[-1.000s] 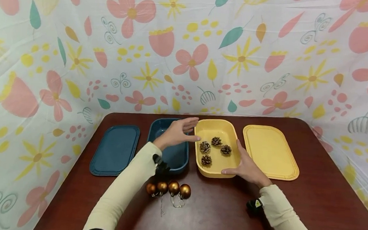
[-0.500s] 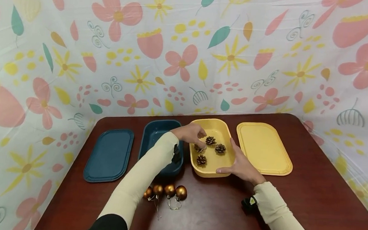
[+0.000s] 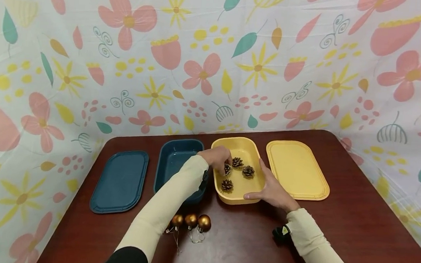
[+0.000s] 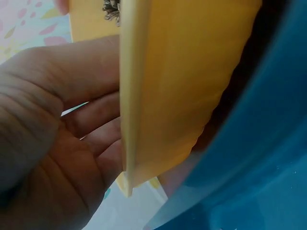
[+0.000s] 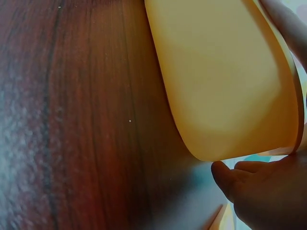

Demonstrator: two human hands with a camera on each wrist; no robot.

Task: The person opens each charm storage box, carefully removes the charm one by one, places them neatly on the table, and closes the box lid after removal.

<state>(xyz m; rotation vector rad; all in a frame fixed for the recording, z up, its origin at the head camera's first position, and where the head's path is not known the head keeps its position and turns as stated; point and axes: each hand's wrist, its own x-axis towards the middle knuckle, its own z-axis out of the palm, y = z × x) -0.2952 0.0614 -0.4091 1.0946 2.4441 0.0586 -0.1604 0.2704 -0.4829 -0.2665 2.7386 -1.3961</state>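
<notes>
My left hand (image 3: 218, 156) reaches over the left rim of the yellow box (image 3: 237, 200), its fingers bent down around a pine cone (image 3: 227, 169). In the left wrist view the fingertips are hidden behind the box wall (image 4: 177, 81). Three more pine cones lie on the box floor: one at the back (image 3: 237, 162), one to the right (image 3: 248, 172) and one in front (image 3: 227, 185). My right hand (image 3: 273, 191) holds the box by its near right corner, thumb at the front rim and fingers along the right side.
Left of the yellow box stands a blue box (image 3: 162, 156), partly covered by my left sleeve. A blue lid (image 3: 120, 182) lies at far left, a yellow lid (image 3: 296, 169) at right. Several copper-coloured baubles (image 3: 203, 223) with strings lie in front, partly behind the sleeve.
My left hand has moved right and down from above the boxes into the yellow box, and its fingers have closed around a pine cone. My right hand stays on the box.
</notes>
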